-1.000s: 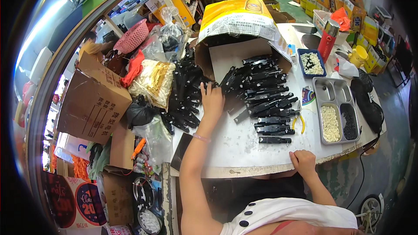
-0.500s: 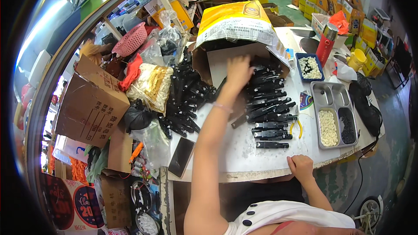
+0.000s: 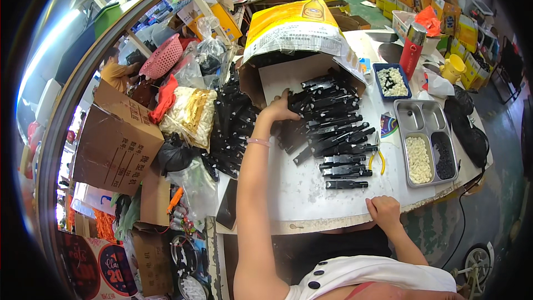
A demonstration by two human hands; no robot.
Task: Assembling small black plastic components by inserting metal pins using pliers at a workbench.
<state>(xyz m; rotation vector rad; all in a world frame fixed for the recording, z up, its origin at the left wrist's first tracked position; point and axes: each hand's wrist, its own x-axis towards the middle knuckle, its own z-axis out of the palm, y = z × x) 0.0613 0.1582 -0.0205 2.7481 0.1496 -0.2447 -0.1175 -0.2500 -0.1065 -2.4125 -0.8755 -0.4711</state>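
Observation:
My left hand reaches far forward with thumb and fingers spread. It is at the left side of a stack of long black plastic pieces, close against them at the mouth of a carton lying on its side. I see nothing held in it. Near the front edge of the white table, my right hand rests curled into a fist, with no object showing in it. A pair of yellow-handled pliers lies just right of the stack's lower rows.
More black pieces are heaped at the left beside a bag of white parts. A phone lies near my left forearm. To the right stand a metal compartment tray, a blue basket, a red flask and a yellow mug.
My left hand has come back from inside the carton, toward me and to the left. More of the black pieces by the carton's mouth now show. My right hand has stayed put.

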